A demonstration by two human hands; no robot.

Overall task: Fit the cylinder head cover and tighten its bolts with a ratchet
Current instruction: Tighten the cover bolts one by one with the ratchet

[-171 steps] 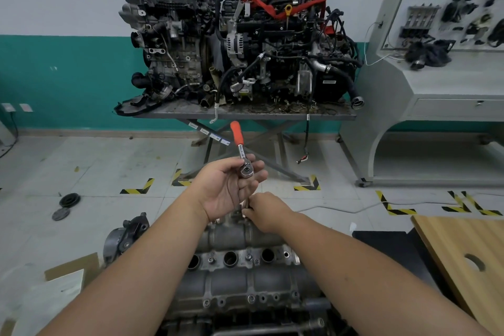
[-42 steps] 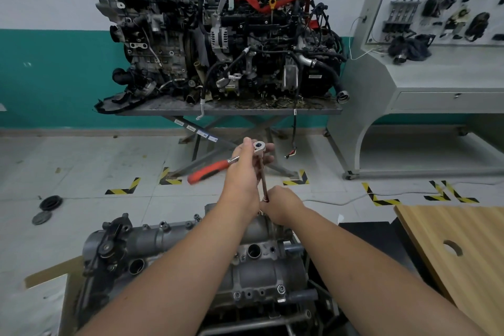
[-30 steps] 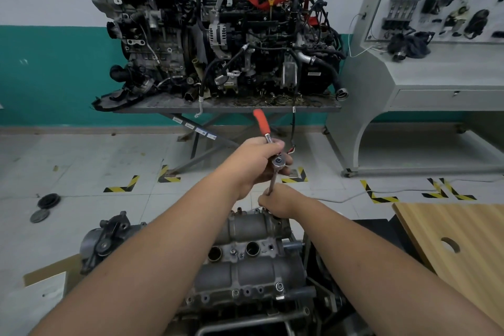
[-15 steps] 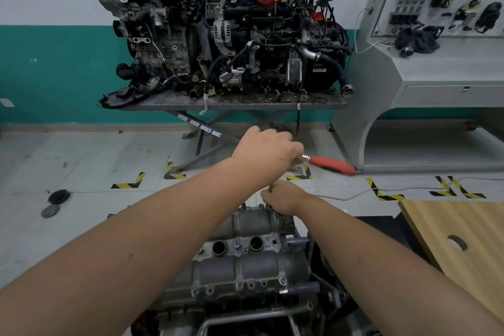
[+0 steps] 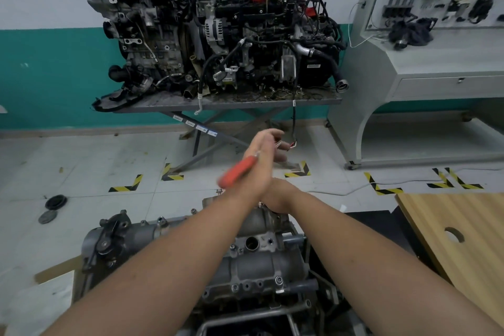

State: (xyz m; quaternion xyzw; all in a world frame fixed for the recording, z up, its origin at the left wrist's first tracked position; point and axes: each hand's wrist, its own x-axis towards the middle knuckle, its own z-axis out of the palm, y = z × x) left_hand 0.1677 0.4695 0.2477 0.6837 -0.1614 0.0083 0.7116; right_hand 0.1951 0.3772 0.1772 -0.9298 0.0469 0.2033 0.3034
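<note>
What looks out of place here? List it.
Two round black caps lie loose on the floor left of the cylinder head cover. A cable dangles off the far engine table, and debris litters its top. Nothing spilled or damaged shows at the hands.

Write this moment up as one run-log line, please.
step: tightening far-end bolt | left hand: grips ratchet, handle pointing left | right hand: low at cylinder head cover, grip hidden

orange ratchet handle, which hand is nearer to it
Left. The left hand is on the ratchet, with the orange ratchet handle sticking out beside its palm. The right hand sits lower, down at the cylinder head cover, apart from the handle.
</note>
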